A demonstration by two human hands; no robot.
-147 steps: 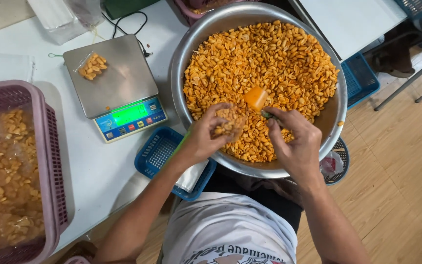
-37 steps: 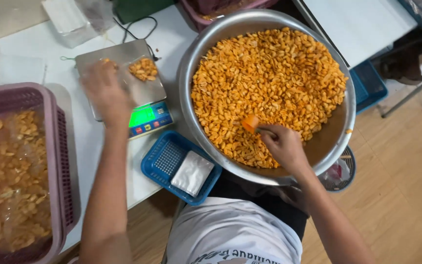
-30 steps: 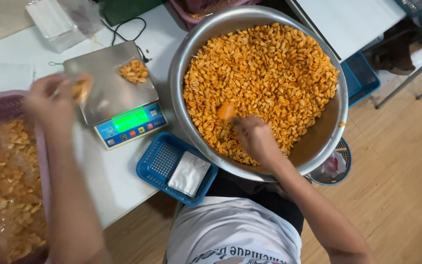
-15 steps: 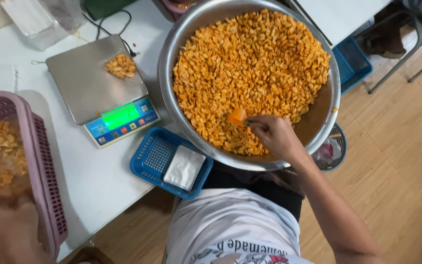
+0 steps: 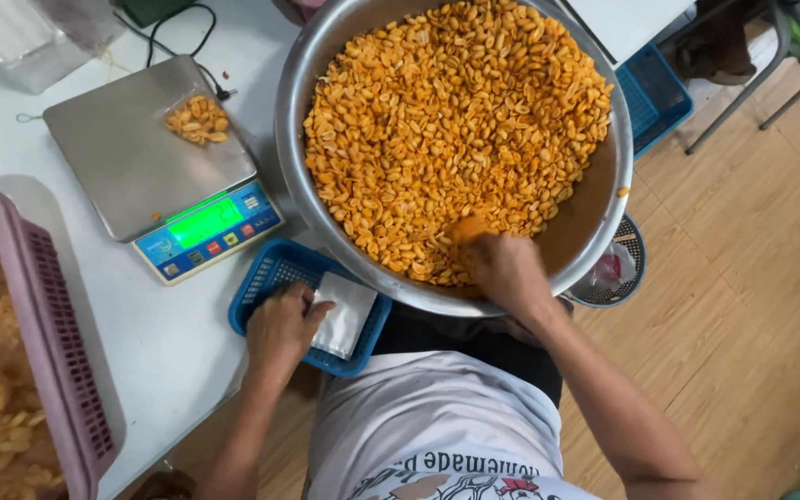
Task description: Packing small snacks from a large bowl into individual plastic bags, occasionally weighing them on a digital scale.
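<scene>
My right hand (image 5: 507, 271) grips a small orange scoop (image 5: 468, 229) pushed into the orange coated peanuts (image 5: 456, 120) near the front of a big steel bowl (image 5: 291, 139). My left hand (image 5: 281, 325) rests in a small blue basket (image 5: 261, 282) at the table's edge, fingers touching the stack of clear empty bags (image 5: 344, 315) lying in it. Whether it grips a bag I cannot tell. A small filled bag of peanuts (image 5: 196, 118) lies on the plate of a digital scale (image 5: 150, 162) with a lit green display.
A pink basket (image 5: 48, 324) full of packed peanut bags stands at the left on the white table (image 5: 159, 343). Blue baskets (image 5: 652, 93) and a round waste basket (image 5: 615, 273) sit on the wooden floor at the right. A cable (image 5: 201, 51) runs behind the scale.
My left hand has come back from the pink basket to the blue basket and touches the empty bags. My right hand has dug the scoop deeper into the peanuts. The view shifted slightly.
</scene>
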